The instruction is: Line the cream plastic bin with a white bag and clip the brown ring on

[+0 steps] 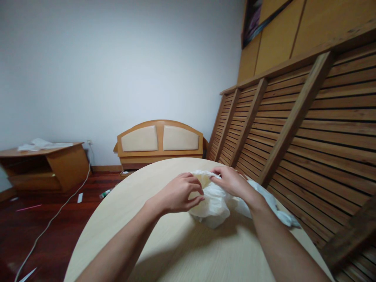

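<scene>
A crumpled white plastic bag stands on the round pale table, its mouth gaping upward. Something yellowish shows inside the mouth, but I cannot make out what it is. My right hand grips the bag's rim on the far right side, thumb and fingers pressed on the plastic. At the left of the mouth is my left hand, its fingers curved and the thumb apart from them; nothing shows between them. Beyond my right forearm lies another white plastic bag, partly hidden.
Slatted wooden panels lean along the right side, close to the table. A padded headboard stands behind. At left are a low wooden cabinet with white plastic on top and a cable across the dark red floor.
</scene>
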`<state>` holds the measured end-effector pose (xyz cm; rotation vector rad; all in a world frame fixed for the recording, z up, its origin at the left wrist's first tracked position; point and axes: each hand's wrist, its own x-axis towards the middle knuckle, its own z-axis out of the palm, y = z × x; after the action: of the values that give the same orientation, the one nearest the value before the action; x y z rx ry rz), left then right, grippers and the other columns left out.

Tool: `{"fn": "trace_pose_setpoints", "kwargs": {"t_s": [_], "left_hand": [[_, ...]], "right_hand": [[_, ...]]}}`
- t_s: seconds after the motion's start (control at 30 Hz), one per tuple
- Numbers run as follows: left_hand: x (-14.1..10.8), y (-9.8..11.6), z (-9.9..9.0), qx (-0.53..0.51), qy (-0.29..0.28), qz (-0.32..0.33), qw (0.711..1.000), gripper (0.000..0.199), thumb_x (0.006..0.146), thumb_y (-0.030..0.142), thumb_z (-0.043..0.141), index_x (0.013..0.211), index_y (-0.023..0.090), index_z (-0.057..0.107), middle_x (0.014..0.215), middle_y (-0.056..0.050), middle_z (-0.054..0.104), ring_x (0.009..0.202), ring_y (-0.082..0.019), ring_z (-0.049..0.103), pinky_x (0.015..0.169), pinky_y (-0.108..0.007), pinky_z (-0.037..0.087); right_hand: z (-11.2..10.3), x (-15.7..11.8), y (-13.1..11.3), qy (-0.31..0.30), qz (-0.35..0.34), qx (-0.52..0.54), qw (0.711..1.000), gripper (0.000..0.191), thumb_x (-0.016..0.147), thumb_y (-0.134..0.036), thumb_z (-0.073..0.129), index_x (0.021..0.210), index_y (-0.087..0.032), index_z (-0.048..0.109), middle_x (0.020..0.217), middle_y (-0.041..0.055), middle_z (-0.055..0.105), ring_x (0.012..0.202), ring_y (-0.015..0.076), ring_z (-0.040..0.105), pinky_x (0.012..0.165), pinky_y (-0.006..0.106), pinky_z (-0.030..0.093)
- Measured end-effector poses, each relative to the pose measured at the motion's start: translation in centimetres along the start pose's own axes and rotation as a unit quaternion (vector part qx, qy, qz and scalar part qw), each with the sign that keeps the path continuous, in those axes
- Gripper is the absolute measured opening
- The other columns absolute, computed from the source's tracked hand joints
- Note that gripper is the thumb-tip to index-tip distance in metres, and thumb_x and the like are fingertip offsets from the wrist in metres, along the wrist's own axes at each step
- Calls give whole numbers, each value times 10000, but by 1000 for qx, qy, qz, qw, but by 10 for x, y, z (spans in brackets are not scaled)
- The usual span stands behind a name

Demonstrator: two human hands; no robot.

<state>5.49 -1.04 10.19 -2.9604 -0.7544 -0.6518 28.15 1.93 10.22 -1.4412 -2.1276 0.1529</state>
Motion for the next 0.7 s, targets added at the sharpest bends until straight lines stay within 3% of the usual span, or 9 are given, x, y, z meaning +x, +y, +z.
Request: {"fn": "trace_pose_setpoints", "kwargs": {"t_s": [0.13,0.3,0.37,0.47,0.57,0.63,0.7], "left_hand": [[-1,-5,12,102,-13,-50,993,170,909,237,599,849,193,752,988,-57,757,1177,-249,561,1163,-472,275],[-1,-7,17,177,-39,-119,976,235,921,258,587,776,153,740,810,-91,740,1194,-272,567,1200,-499,225],[1,-5,13,185,-22,-111,976,232,930,261,575,797,159,734,837,-87,734,1109,-261,599,1165,-497,291],[3,-6,9,191,43,-108,975,170,932,253,572,978,171,713,1055,-96,701,1036,-242,606,1012,-431,456],[4,-10,9,178,111,-152,966,332,899,248,626,1227,199,619,1307,-109,596,1106,-244,593,912,-366,509],[3,-14,11,150,110,-185,965,322,901,245,623,1223,226,624,1267,-82,627,1078,-232,623,843,-319,522],[3,-17,13,126,91,-216,964,205,923,234,585,1103,230,681,1080,-52,700,955,-211,668,747,-279,516]], "right_hand": [[2,-1,-4,-1,-4,-6,1000,226,865,-237,583,961,-174,778,960,84,777,902,227,691,755,274,446],[3,-3,-7,11,-1,-2,1000,248,876,-244,556,921,-163,786,931,92,783,863,227,701,721,271,444],[2,-3,-9,12,1,0,1000,251,877,-246,556,920,-169,791,929,91,786,863,227,703,718,268,445],[0,-4,-11,-7,-9,8,1000,254,879,-253,565,953,-188,798,931,82,790,861,229,706,714,270,448],[0,-4,-13,-24,-37,31,999,261,886,-259,569,1004,-203,795,974,79,789,895,233,708,768,282,467],[2,-3,-12,-30,-49,41,998,266,893,-261,566,1025,-198,788,1006,86,784,927,237,707,806,293,480],[5,-2,-10,-31,-52,41,997,267,899,-251,563,1050,-194,776,1043,88,776,963,236,703,844,308,491]]}}
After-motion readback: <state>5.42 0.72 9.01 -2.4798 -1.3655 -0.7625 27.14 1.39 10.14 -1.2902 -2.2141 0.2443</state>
